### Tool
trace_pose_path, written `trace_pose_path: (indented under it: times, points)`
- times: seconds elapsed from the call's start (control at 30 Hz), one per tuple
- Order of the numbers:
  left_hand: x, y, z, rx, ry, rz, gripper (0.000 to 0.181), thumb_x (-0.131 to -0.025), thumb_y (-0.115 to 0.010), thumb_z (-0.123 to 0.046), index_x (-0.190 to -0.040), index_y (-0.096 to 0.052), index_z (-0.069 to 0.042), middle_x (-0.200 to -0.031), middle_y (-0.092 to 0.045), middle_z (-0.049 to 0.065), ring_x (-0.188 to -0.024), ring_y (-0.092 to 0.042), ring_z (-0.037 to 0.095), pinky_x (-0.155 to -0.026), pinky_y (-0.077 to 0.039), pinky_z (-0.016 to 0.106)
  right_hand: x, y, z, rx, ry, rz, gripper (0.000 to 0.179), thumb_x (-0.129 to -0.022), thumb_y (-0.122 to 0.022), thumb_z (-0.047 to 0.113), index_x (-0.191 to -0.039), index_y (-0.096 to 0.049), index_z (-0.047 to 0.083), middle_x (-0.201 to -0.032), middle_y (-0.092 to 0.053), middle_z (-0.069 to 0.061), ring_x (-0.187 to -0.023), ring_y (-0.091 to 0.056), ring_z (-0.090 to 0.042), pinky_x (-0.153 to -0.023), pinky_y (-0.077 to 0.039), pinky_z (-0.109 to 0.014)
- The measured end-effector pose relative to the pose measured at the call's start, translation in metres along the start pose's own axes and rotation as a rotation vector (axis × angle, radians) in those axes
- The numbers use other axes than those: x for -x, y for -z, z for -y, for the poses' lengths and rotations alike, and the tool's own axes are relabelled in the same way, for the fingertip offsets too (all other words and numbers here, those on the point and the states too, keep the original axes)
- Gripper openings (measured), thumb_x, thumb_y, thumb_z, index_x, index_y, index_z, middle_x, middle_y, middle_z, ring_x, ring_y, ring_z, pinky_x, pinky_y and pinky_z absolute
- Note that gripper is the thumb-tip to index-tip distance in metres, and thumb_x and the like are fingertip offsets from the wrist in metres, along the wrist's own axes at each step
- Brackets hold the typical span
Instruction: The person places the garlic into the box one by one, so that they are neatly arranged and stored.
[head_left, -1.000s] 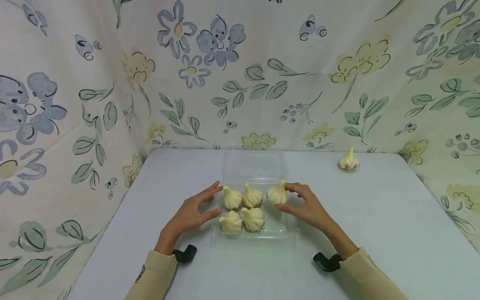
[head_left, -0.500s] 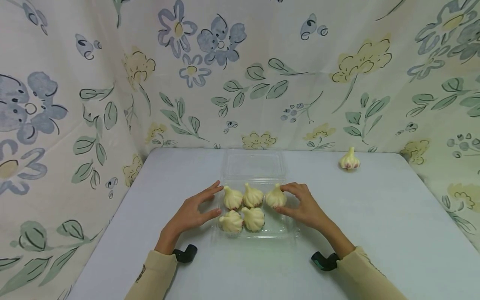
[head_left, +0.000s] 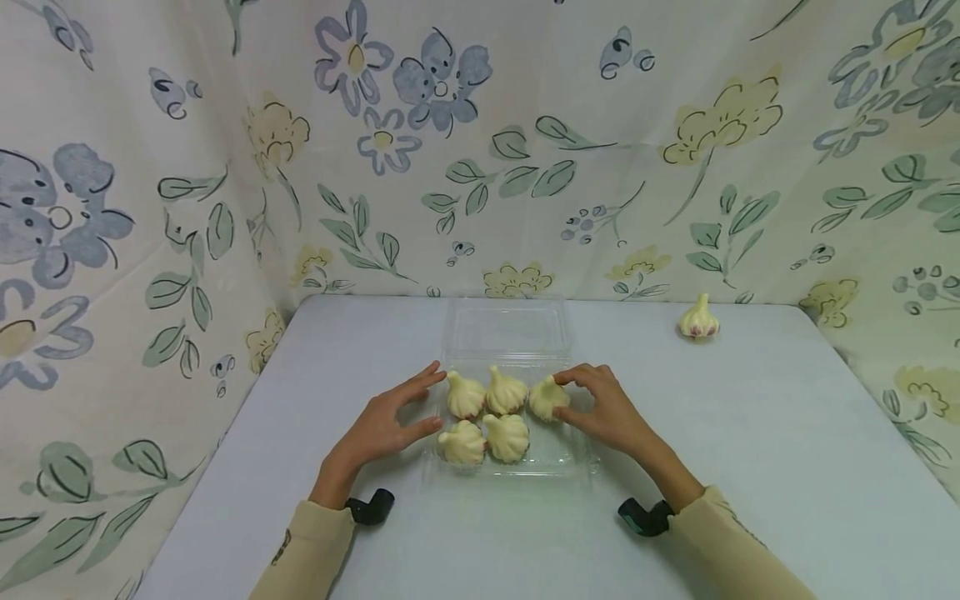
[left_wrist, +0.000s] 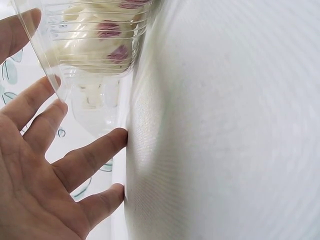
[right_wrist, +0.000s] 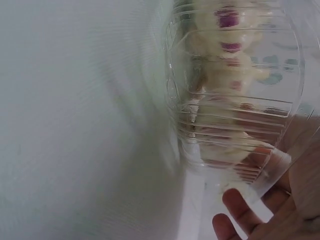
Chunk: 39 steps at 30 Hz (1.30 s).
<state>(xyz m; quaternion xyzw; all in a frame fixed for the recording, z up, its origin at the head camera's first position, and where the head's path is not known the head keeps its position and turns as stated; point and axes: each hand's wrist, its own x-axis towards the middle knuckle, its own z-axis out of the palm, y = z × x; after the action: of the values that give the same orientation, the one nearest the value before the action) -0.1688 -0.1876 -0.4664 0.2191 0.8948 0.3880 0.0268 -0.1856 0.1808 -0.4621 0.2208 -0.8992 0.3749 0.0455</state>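
Observation:
A clear plastic clamshell box [head_left: 557,454] lies opened on the table with its lid folded back. Two garlic bulbs [head_left: 506,392] fill the back row's left and middle spots, and two garlic bulbs [head_left: 507,438] sit in front of them. My right hand [head_left: 613,410] holds another garlic bulb [head_left: 546,400] between thumb and fingers, down in the back right of the box. Spread fingers of my left hand [head_left: 386,423] rest at the box's left side. In the left wrist view, its fingertips [left_wrist: 61,106] are right at the clear rim.
One more garlic bulb [head_left: 698,318] stands near the table's back right edge. The transparent lid [head_left: 508,330] extends behind the box toward the floral curtain [head_left: 480,167]. Both wrists wear a black camera mount [head_left: 371,507]. The table [head_left: 750,433] is white.
My right hand has moved left and lowered the garlic bulb into the back right of the box, its stem tipping over. The left hand has stayed in place.

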Motion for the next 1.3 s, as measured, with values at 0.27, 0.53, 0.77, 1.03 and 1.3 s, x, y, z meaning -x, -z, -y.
trace_pose_path:
  times: [0.27,0.53,0.77,1.03,1.3]
  points:
    - [0.0005,0.0007,-0.0017,0.002,0.002,0.0,0.067,-0.093,-0.074,-0.037,-0.154,-0.044,-0.036,-0.167,-0.031,-0.01,-0.136,-0.057,0.034,-0.116,-0.032,0.069,-0.0003,-0.0004,0.0023,0.003,-0.011,-0.004,0.041,-0.082,-0.086,0.017,-0.119,-0.07,0.011,-0.12,-0.071,-0.005,-0.105,-0.052,-0.027,-0.089,-0.044,-0.04]
    - [0.0004,0.0008,-0.0017,0.003,0.002,0.0,0.067,-0.093,-0.074,-0.037,-0.154,-0.044,-0.036,-0.167,-0.031,-0.009,-0.137,-0.057,0.034,-0.116,-0.031,0.069,-0.0003,-0.001,0.0024,-0.001,-0.002,-0.011,0.04,-0.082,-0.086,0.016,-0.118,-0.07,0.011,-0.12,-0.071,-0.006,-0.103,-0.053,-0.027,-0.088,-0.045,-0.039]
    - [0.0001,-0.0001,-0.0015,-0.004,0.003,0.0,0.067,-0.094,-0.073,-0.037,-0.154,-0.044,-0.036,-0.167,-0.031,-0.009,-0.137,-0.056,0.033,-0.116,-0.031,0.069,0.0006,-0.0023,0.0011,0.013,0.004,-0.022,0.04,-0.083,-0.085,0.016,-0.12,-0.071,0.009,-0.12,-0.071,-0.007,-0.102,-0.053,-0.026,-0.086,-0.046,-0.039]
    - [0.0008,-0.0001,-0.0011,-0.003,0.004,0.0,0.068,-0.093,-0.074,-0.037,-0.154,-0.044,-0.037,-0.167,-0.031,-0.01,-0.138,-0.056,0.033,-0.116,-0.032,0.069,0.0016,-0.0036,0.0007,0.012,0.0,-0.009,0.042,-0.084,-0.084,0.017,-0.123,-0.07,0.01,-0.121,-0.07,-0.007,-0.104,-0.055,-0.028,-0.086,-0.047,-0.039]
    - [0.0005,0.0002,-0.0011,-0.012,0.001,-0.002,0.068,-0.093,-0.074,-0.036,-0.154,-0.044,-0.037,-0.167,-0.031,-0.01,-0.138,-0.056,0.032,-0.116,-0.032,0.068,0.0022,-0.0043,0.0006,0.013,0.008,-0.021,0.044,-0.085,-0.084,0.017,-0.126,-0.07,0.01,-0.121,-0.07,-0.007,-0.103,-0.055,-0.027,-0.086,-0.047,-0.04]
